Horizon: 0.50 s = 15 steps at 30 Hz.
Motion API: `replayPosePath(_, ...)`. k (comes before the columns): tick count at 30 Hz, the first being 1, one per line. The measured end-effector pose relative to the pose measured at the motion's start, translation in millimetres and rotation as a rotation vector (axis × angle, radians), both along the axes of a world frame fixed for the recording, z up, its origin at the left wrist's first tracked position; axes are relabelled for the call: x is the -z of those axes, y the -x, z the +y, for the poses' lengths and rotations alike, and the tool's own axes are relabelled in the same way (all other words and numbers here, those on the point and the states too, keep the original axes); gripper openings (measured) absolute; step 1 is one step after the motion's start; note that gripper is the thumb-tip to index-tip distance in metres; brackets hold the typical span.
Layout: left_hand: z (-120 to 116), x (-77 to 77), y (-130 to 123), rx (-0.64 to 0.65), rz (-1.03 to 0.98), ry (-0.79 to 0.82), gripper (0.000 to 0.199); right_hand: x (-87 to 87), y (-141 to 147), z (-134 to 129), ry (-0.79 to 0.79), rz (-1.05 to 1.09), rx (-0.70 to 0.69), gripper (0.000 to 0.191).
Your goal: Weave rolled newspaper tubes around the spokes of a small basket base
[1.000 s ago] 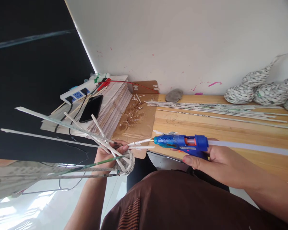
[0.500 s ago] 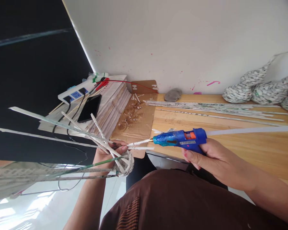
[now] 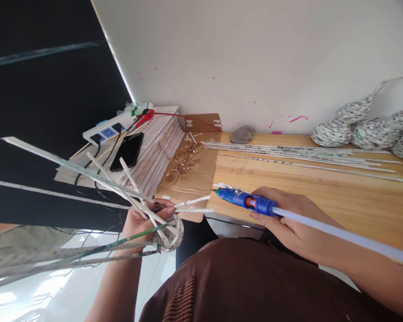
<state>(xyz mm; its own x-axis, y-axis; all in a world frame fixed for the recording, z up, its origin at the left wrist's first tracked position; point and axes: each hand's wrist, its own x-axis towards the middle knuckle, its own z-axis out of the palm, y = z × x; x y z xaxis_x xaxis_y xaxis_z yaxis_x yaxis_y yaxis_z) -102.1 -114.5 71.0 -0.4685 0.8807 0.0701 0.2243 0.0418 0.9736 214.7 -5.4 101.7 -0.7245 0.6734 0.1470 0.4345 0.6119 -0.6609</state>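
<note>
My left hand (image 3: 147,219) is closed on a small woven paper piece (image 3: 173,235), a round cup-like weave of rolled newspaper. Long paper rods (image 3: 53,156) fan out from it to the left, one of them greenish. Two short white rod ends (image 3: 195,205) point right from between my fingers. In my right hand (image 3: 289,214) is a blue hot glue gun (image 3: 242,199), its nozzle pointing left near those rod ends but apart from them. A long translucent glue stick (image 3: 339,235) runs out of the gun's back, over my right forearm.
Several paper rods (image 3: 289,154) lie along the wooden table (image 3: 366,210), with a grey stone (image 3: 242,133) behind. Woven gourd shapes (image 3: 362,127) stand at the right. Scraps litter the cardboard (image 3: 201,179). A phone (image 3: 126,151) and power strip (image 3: 107,132) rest on stacked paper (image 3: 161,152).
The glue gun has drawn back from the rod end and turned, so its glue stick now slants down to the right. My left hand and the weave have shifted slightly left.
</note>
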Motion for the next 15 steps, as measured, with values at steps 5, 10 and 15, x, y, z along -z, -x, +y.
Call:
replayPosePath(5,-2.1,1.8,3.2,-0.055,-0.023,-0.019,0.015,17.1,11.0,9.0,0.264,0.218,0.147,0.026)
replayPosePath(10,-6.2,8.9,10.7,-0.085,-0.037,-0.026,0.015,54.2,46.7,24.3,0.894,0.625,0.252,0.043)
replayPosePath(15,-13.9,18.3,26.8,-0.135,0.024,0.012,0.020,75.6,83.1,38.8,0.933,0.417,0.321,0.045)
